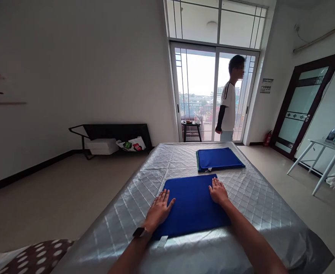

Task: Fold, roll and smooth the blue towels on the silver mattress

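Observation:
A flat blue folded cloth or mat (pixel 192 203) lies on the silver quilted table cover (pixel 121 213) in front of me, with a white tag at its near left edge. My left hand (pixel 159 208) rests on its left edge, fingers spread. On its upper right edge lies my right hand (pixel 218 191), palm down with the fingers extended and the thumb apart. Neither hand grips anything. Farther back and to the right sits a second blue item (pixel 220 158), with a green edge showing on its left side and a small white tag at its near edge.
A person (pixel 228 102) stands beyond the table by the sliding glass door. A black bench (pixel 116 133) with a white box (pixel 101 146) is at the back left. At right stands a small white table (pixel 331 145) with bottles. Polka-dot fabric (pixel 38 257) lies at lower left.

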`<state>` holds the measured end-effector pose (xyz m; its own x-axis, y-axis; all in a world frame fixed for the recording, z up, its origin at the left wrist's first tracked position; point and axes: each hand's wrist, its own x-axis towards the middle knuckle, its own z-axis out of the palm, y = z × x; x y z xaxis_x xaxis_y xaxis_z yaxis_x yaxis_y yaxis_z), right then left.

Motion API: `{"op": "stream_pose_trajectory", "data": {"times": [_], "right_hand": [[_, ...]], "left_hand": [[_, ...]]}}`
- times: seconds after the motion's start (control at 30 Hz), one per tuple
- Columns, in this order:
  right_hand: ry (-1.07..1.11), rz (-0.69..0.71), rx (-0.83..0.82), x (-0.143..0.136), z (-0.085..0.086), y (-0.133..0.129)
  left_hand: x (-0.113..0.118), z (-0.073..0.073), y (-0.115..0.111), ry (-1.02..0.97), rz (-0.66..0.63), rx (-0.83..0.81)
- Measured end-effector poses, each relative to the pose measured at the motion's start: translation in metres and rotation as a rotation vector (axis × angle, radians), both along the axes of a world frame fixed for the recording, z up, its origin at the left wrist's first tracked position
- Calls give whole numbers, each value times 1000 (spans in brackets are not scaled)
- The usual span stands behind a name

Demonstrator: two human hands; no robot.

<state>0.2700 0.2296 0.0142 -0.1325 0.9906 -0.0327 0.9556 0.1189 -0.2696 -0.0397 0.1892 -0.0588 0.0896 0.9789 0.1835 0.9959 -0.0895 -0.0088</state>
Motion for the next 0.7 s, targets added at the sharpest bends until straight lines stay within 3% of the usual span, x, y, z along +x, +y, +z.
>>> {"op": "stream_pose_trajectory", "data": {"times": [0.1,0.27,0.5,0.6,0.7], "right_hand": [[-2,-6,-14,-1,6,-1],[-18,3,-1,2,12,-22],[-5,55,30,15,-5,-89],[-8,31,-7,16,-7,-100],[6,16,-26,15,-6,-100]], "left_hand": [[-10,-2,-9,-5,40,-3],[0,5,-12,-31,52,-21],[-2,6,-12,-40,58,-27],[-3,8,-12,-56,75,-15],[18,14,-13,-87,109,33]]}}
